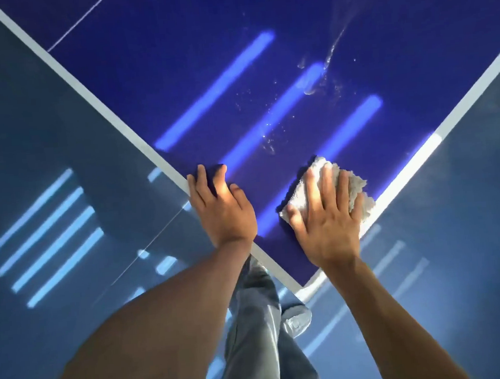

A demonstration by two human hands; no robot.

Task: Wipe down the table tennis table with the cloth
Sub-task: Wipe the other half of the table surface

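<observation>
Head view, listed near to far.

1. Legs in grey-blue trousers, standing at the table's near corner; one pale shoe on the floor beside them. The floor is glossy grey-blue and carries striped light reflections.
2. Two bare forearms, reaching forward over the corner.
3. Left hand: lies flat across the table's left edge, just beyond the corner. Palm over the white border, fingers slightly spread with the tips on the blue surface, thumb out to the right. Holds nothing.
4. Right hand: palm down on the cloth, fingers straight and spread, pressing it to the table.
5. Cloth: white, fluffy, bunched into a rough pad. It lies on the table close to the right edge, near the corner, mostly under the right hand. Its right side reaches onto the white border.
6. Table: deep blue, glossy, with a white border along both visible edges, which meet at the corner.
7. Three long bright light bars, reflected on the blue surface beyond the hands.
8. Wet streak and scattered droplets, running from beyond the cloth towards the far right.
9. Thin white line crossing the top far left.
</observation>
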